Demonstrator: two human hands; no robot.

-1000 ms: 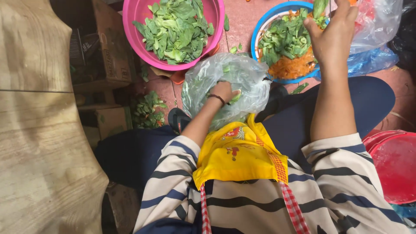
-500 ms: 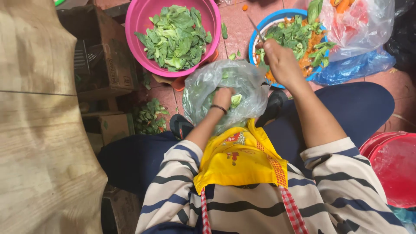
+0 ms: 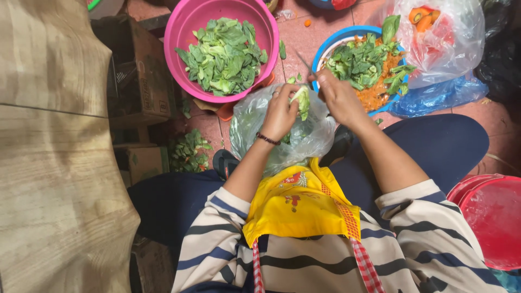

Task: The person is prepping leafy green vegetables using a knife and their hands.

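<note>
Two hands meet over the clear plastic bag (image 3: 282,135) that sits on the floor between my knees, and I take that bag as my landmark. My left hand (image 3: 280,111) hovers just above its open mouth, fingers curled and pinching a small leafy green stalk (image 3: 302,101) by its pale base. My right hand (image 3: 337,95) is beside it, touching the same stalk, closed around a thin knife (image 3: 305,63) whose blade points up and away from the bag toward the bowls. A dark bracelet (image 3: 267,139) circles the left wrist, right over the bag. Beyond the bag and to its left stands a pink basin (image 3: 182,32) heaped with trimmed green leaves (image 3: 223,54). Beyond the bag and to its right is a blue bowl (image 3: 328,46) holding more greens over orange scraps. Farther right of that lies a second plastic bag with carrots (image 3: 445,38) inside. Loose leaves (image 3: 187,152) are scattered on the floor just left of the bag, next to a cardboard box (image 3: 144,81). Nearer me than the bag hangs a yellow apron (image 3: 298,203), and well right of it is a red bucket (image 3: 491,217).
</note>
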